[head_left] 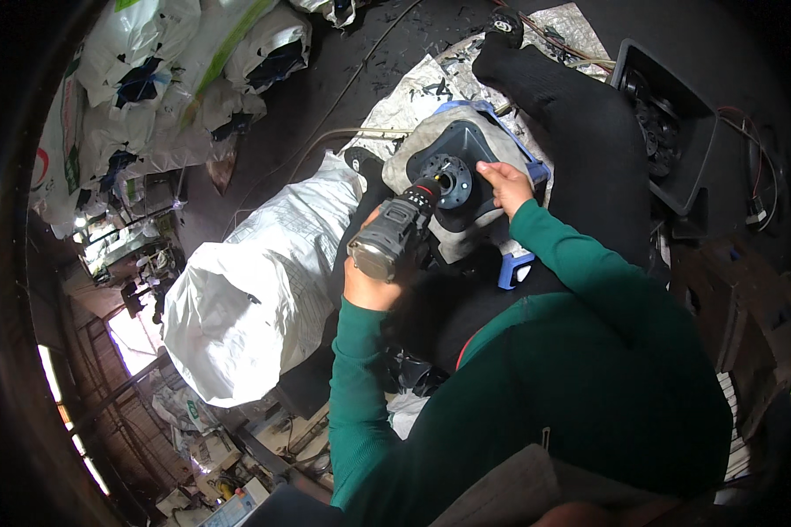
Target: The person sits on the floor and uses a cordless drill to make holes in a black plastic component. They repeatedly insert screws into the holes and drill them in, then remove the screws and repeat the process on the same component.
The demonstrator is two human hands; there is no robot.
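Note:
My left hand point(371, 285) is wrapped round a grey and black cordless drill point(390, 235) with a red ring near its chuck. The drill's tip meets the middle of a dark round flange point(458, 190) with holes round its face. This flange lies in a dark square part with rounded corners point(462, 143), on a grey cloth point(406, 167) over a blue-framed stand point(536, 169) between my legs. Beside the flange's right edge, my right hand point(508, 188) has thumb and forefinger pinched together. Whatever is between those fingertips is too small to name.
A large white woven sack point(237, 307) lies open at the left. Stuffed plastic bags point(163, 79) are piled at the upper left. A black bin point(696, 140) with dark round parts stands at the right. Cables point(347, 97) and dark scraps lie across the floor.

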